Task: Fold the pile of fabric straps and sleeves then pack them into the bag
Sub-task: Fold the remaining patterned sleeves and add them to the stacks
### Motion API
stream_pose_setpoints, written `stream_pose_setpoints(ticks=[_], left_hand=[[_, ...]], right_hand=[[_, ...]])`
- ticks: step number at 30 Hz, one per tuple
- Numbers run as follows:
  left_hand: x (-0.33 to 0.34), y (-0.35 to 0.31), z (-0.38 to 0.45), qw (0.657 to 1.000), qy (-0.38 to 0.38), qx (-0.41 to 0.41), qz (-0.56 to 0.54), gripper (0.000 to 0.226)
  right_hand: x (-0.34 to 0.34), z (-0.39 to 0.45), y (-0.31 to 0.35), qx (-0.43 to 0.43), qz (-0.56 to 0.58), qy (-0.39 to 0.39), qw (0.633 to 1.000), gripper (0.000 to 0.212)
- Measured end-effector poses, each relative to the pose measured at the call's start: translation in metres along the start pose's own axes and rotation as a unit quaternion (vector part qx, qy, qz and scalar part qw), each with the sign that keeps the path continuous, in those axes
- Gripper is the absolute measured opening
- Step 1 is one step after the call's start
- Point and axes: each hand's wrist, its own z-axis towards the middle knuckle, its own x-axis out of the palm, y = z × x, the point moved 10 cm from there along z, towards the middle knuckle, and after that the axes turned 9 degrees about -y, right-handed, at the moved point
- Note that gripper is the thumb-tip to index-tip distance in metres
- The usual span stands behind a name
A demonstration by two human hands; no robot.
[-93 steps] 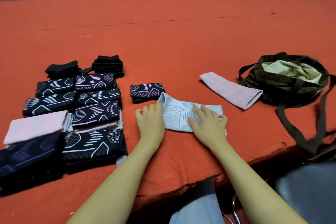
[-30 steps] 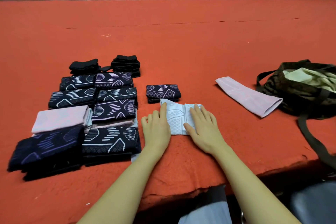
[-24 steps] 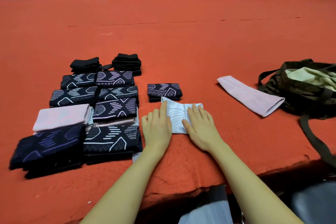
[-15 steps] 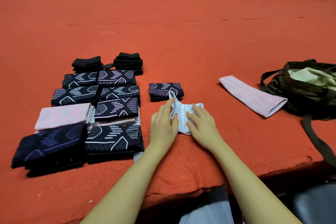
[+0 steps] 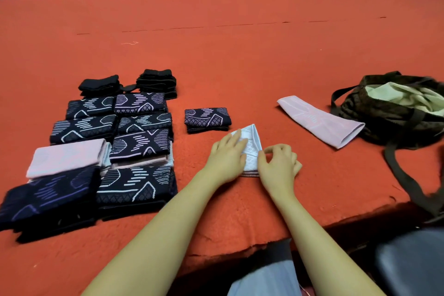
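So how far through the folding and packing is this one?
Folding is mostly done: folded dark patterned and pink pieces are laid out at left, with one more apart. In hand: the left hand and right hand are on the half-folded pale blue sleeve. Left: the unfolded pink sleeve, then all the packing; the bag sits open, its contents unclear.
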Motion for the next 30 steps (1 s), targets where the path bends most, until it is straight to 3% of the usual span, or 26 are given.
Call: stream_pose_setpoints(ticks=[2, 4, 10, 14, 16, 21, 25, 30], left_hand=[[0.014, 0.006, -0.002, 0.994, 0.089, 0.008, 0.07, 0.053], [0.018, 0.01, -0.003, 0.987, 0.132, 0.016, 0.087, 0.054], [0.017, 0.013, 0.002, 0.973, 0.16, 0.038, 0.163, 0.054], [0.013, 0.011, 0.001, 0.972, 0.161, 0.04, 0.168, 0.054], [0.005, 0.01, 0.001, 0.978, 0.129, 0.043, 0.155, 0.055], [-0.048, 0.014, 0.009, 0.988, -0.054, 0.062, 0.132, 0.064], [-0.082, 0.021, 0.011, 0.977, -0.147, 0.098, 0.121, 0.058], [-0.103, 0.019, 0.01, 0.94, -0.203, 0.177, 0.207, 0.046]], right_hand=[[0.002, -0.001, -0.002, -0.005, -0.029, 0.006, 1.0, 0.012], [0.003, -0.003, -0.002, -0.01, -0.043, 0.004, 0.999, 0.012], [0.016, -0.002, -0.001, -0.028, -0.114, 0.037, 0.992, 0.033], [0.018, -0.002, -0.002, -0.034, -0.042, 0.058, 0.997, 0.026], [0.015, -0.003, 0.003, -0.053, 0.013, 0.056, 0.997, 0.02], [-0.007, 0.002, 0.033, -0.124, 0.147, -0.003, 0.981, 0.017], [-0.019, 0.012, 0.064, -0.204, 0.162, -0.04, 0.965, 0.014], [-0.015, 0.014, 0.096, -0.287, 0.149, -0.041, 0.945, 0.016]])
